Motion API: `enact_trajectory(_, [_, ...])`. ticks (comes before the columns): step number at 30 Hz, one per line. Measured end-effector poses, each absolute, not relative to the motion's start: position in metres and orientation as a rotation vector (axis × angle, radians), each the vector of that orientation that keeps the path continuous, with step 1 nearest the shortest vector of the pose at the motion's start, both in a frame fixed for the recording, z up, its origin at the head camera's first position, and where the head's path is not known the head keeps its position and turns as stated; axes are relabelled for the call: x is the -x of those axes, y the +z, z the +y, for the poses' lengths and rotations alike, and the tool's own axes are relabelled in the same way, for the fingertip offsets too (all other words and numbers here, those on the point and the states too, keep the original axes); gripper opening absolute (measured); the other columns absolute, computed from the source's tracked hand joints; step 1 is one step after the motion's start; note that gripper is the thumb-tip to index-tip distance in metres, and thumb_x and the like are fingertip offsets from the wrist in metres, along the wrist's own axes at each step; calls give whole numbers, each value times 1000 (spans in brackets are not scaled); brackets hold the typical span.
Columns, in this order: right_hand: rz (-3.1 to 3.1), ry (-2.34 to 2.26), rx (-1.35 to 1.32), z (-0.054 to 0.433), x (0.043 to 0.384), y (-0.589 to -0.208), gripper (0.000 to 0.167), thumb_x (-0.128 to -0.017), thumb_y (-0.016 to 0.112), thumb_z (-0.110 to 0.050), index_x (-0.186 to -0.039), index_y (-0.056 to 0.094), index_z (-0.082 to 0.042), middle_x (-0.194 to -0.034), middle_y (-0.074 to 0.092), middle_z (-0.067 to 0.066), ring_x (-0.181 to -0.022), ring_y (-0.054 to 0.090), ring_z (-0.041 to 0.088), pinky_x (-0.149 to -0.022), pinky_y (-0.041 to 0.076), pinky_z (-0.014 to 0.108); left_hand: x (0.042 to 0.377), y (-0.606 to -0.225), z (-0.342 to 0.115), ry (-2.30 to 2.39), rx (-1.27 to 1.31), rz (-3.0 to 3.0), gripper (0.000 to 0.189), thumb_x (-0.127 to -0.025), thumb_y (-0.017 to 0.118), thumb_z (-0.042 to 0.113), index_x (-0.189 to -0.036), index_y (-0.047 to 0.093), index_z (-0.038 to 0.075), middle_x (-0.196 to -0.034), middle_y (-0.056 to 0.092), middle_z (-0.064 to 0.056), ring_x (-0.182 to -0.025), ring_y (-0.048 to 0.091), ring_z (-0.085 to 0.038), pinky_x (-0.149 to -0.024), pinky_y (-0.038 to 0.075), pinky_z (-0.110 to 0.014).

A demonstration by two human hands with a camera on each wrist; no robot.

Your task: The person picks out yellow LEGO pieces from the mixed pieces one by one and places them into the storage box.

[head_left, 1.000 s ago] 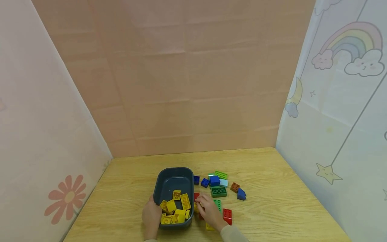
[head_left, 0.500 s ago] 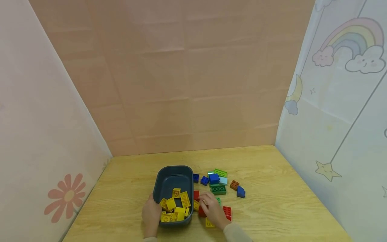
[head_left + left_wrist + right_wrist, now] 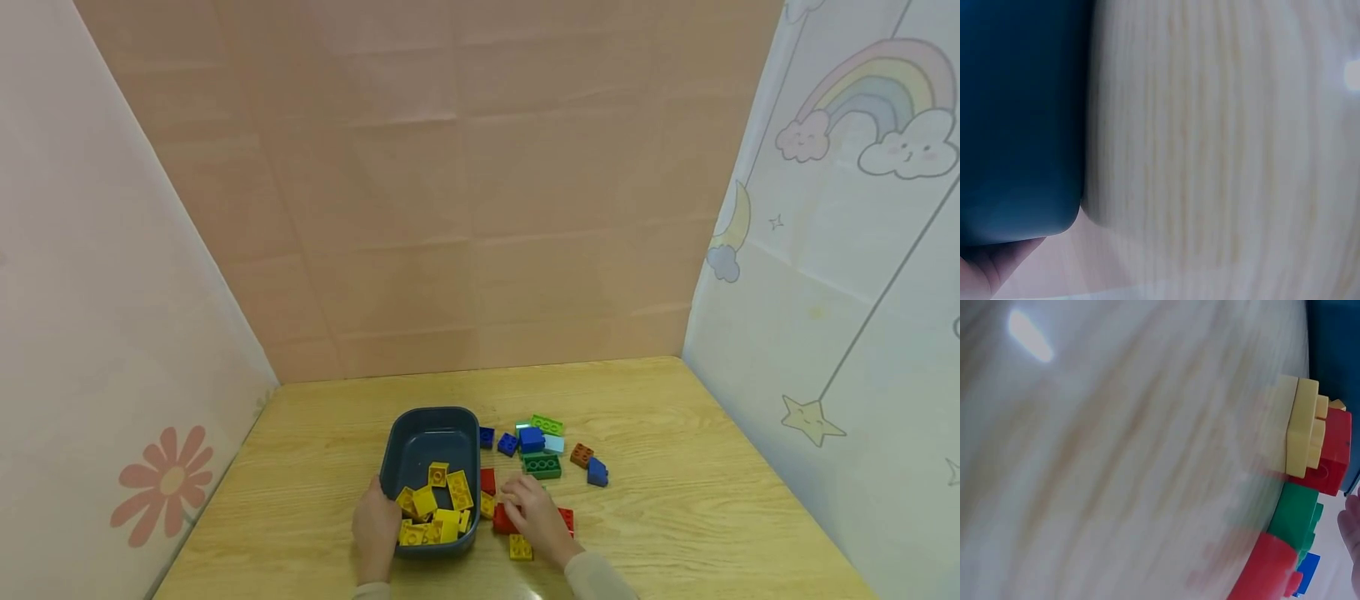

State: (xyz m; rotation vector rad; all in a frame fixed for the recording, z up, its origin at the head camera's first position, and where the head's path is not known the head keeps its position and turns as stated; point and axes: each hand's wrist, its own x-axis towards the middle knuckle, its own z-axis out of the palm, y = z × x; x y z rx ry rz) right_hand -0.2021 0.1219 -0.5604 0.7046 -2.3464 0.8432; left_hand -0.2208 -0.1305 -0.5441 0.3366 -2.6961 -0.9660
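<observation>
A dark blue-grey plastic bin [image 3: 432,433] holds several yellow toy building bricks [image 3: 424,501] in its near half. My left hand [image 3: 376,523] grips the bin's left side; in the left wrist view, part of that hand [image 3: 990,270] shows beside the bin's wall [image 3: 1019,125]. Right of the bin, my right hand [image 3: 535,515] hovers low over loose bricks with its fingers bent and no brick visible in them. Under and beside it lie a red brick [image 3: 503,520], another red brick [image 3: 487,481] and a yellow brick [image 3: 521,547]. A green brick [image 3: 1294,512] shows in the right wrist view.
Farther back on the wooden table [image 3: 322,425] lie a dark green brick [image 3: 542,466], blue bricks [image 3: 531,440], a light green brick [image 3: 547,425] and a brown brick [image 3: 582,454]. Fabric walls [image 3: 465,208] enclose the table at the back and sides.
My right hand has moved slightly right, away from the bin's edge, uncovering red and yellow bricks there. The left hand stays at the bin.
</observation>
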Motion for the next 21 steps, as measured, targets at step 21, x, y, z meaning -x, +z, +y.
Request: enact_trajectory(21, [-2536,478,-1279,130,186,-537,9,-74,71,-16,-81,67,-11,-78,54,-10,-72,47,0,-63,37,8,223,-543,-129,-945,-427,-2747,41,-76,53,-5,-116,49,-12,-99,58,-30,-85,57,-41,-66,47,-49])
